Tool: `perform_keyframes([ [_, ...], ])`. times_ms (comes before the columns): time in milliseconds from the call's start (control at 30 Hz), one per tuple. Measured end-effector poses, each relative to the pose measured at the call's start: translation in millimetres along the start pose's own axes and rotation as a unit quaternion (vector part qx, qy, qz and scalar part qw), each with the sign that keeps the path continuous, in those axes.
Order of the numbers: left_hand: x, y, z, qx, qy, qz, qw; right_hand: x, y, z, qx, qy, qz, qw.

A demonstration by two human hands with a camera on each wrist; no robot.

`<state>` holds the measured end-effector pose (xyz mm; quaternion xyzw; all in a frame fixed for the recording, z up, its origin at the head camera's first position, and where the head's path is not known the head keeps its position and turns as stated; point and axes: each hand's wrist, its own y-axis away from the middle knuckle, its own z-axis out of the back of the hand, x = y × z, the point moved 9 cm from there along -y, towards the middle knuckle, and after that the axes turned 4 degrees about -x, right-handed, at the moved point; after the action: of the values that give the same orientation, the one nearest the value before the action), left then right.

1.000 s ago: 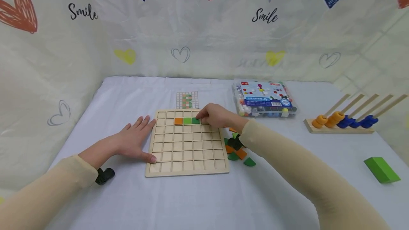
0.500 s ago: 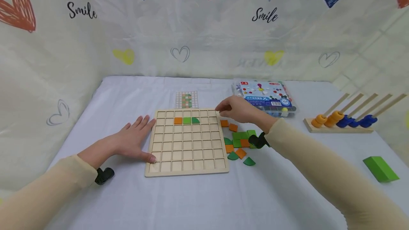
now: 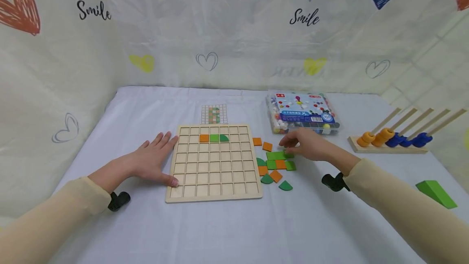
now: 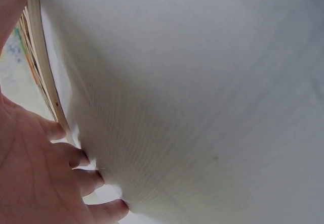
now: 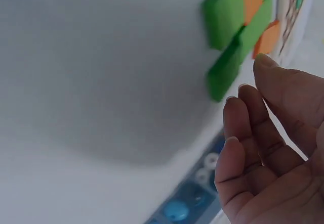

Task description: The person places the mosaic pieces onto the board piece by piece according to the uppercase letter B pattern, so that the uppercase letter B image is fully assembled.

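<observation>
A wooden grid board (image 3: pixel 216 162) lies flat, with an orange square tile (image 3: pixel 204 138), a light green square tile (image 3: pixel 214 138) and a dark green quarter-circle tile (image 3: pixel 224 138) side by side in its second row. Along the board's left edge rests my left hand (image 3: pixel 152 160), fingers spread, thumb on the lower left corner. My right hand (image 3: pixel 305 144) hangs over the loose light green tiles (image 3: pixel 275 156) to the right of the board. Its fingers (image 5: pixel 235 118) are loosely bent, with a gap between them and the thumb and nothing held in the right wrist view.
Loose orange (image 3: pixel 267 146) and dark green tiles (image 3: pixel 286 185) lie by the board's right side. Behind it is a printed pattern card (image 3: pixel 214 114). A clear box (image 3: pixel 304 113) of coloured parts, a bead-peg stand (image 3: pixel 390 144) and a green block (image 3: pixel 436 193) are farther right.
My right hand has let go of the dark green quarter-circle in the board and moved right, then down over the loose tiles. The left hand has stayed in place.
</observation>
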<state>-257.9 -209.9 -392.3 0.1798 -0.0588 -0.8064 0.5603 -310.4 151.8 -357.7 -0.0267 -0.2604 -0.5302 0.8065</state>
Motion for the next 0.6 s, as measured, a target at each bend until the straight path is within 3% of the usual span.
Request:
perform_keyframes([
  [233,0.2,-1.5,-2.1,0.001,-0.001,-0.002,1.0000,-24.6,5.5,-4.5,-0.005,-0.009,-0.017,0.9998],
  [600,1.0,-2.5,-3.5,-0.001,-0.002,0.001,1.0000,-32.7,6.1,-2.4,-0.031,0.004,-0.014,0.9994],
])
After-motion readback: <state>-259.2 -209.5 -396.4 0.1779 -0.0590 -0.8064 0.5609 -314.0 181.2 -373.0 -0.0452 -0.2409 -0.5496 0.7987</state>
